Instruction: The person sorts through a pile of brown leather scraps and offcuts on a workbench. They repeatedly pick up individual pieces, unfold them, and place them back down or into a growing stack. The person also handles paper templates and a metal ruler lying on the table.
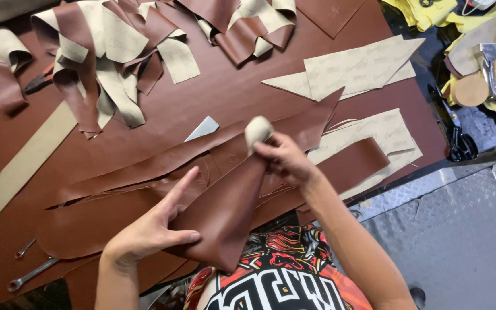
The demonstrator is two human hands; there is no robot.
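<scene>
Workbench fills most of the frame, covered by a big brown leather sheet (pixel 213 92); diamond-plate metal floor (pixel 460 229) at lower right. Centre frame: a brown leather piece (pixel 225 212) wrapped into a cone, wide end toward the person at bottom, narrow end pointing up. Left hand (pixel 150 229) at lower centre-left is clamped on the wide end, thumb across the front, index finger laid out along the leather, likely to keep the wrap from springing open. Right hand (pixel 285 158) at centre is closed around the narrow tip, pinching it just below a pale rounded knob (pixel 258 130) that sticks out the top, which looks like the form the leather is being pulled over. Offcuts (pixel 104 57) piled at upper left, out of the working zone. Beige pattern pieces (pixel 357 72) lie flat at upper right. Scissors (pixel 460 140) at right edge, wrench (pixel 30 275) at lower left, both within reach.
</scene>
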